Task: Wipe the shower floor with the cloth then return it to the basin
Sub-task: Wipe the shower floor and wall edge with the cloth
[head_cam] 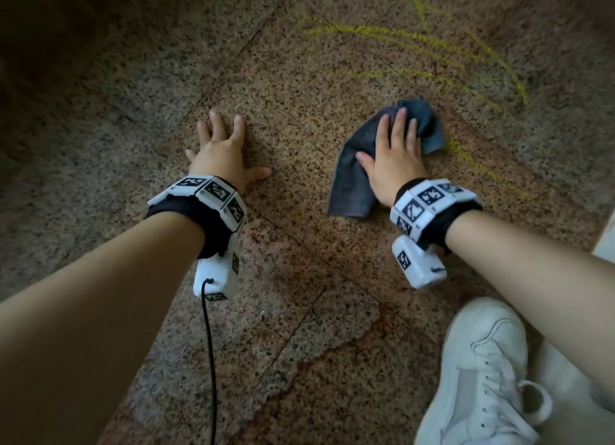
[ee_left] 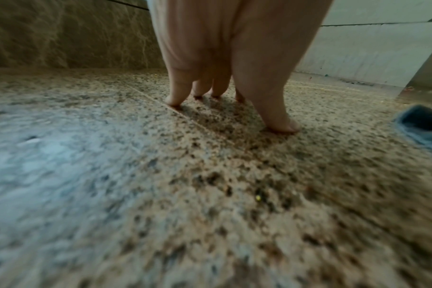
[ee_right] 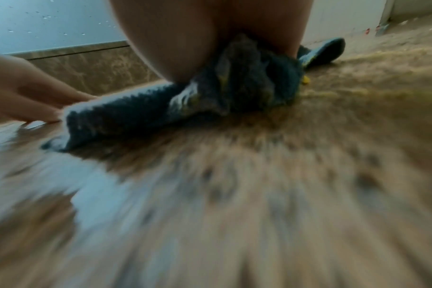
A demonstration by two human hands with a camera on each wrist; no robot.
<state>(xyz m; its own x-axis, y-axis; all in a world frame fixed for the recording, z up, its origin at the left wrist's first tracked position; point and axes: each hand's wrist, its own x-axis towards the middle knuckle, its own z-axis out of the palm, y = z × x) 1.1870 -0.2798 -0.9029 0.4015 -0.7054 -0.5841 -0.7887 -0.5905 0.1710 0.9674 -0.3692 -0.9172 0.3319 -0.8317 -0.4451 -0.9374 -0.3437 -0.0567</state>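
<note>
- Nearest the head camera are the two bare forearms and a white sneaker (head_cam: 479, 374) at lower right, on the speckled stone shower floor (head_cam: 299, 278).
- Further out, the right hand (head_cam: 394, 155) lies flat on a dark blue cloth (head_cam: 352, 178), its fingers (head_cam: 399, 125) straight and slightly apart, pressing down rather than curled round the fabric.
- That cloth sits on the floor under and beside the palm, bunched into folds at the far end and trailing flat toward the wrist; the right wrist view shows it rumpled, with yellowish smears in its creases.
- Yellow streaks (head_cam: 416, 38) mark the floor beyond it.
- Left hand (head_cam: 221, 148) is planted on bare floor well apart from the cloth, fingers spread, holding nothing.
- Judging by the folds, the cloth is soft, limp and light, probably damp, so it should slide easily under a flat palm yet bunch up.
- For carrying it to the basin, which is not in view, pinching the bunched far end would gather it best.
</note>
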